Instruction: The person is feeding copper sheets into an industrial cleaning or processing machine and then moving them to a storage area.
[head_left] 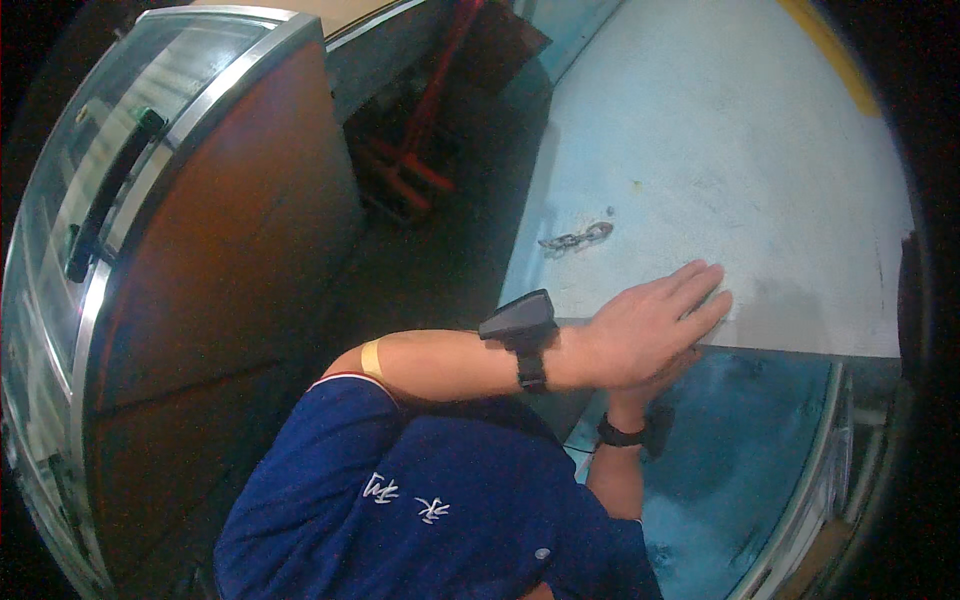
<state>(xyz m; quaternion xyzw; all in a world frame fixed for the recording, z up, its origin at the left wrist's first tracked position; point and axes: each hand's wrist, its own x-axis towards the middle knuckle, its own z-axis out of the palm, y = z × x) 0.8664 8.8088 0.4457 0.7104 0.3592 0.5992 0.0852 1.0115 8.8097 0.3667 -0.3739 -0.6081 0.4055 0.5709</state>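
Left hand (645,330), unclenched, overlapped the right hand (658,382), whose grip I couldn't tell; one dark, slender object (578,238) lay on one flat pale-blue surface (720,150).

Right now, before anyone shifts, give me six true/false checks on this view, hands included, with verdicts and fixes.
1. The left hand lies over the right hand, partly hiding it. True.
2. The left hand grips the small metal item. False: the small metal item lies on the pale surface, apart from both hands.
3. A black boxy device is strapped near the left wrist. True.
4. The right wrist is bare. False: a black band circles it.
5. A black handle shows at the far left. True.
6. The yellow stripe is at lower left. False: the yellow stripe is at upper right.
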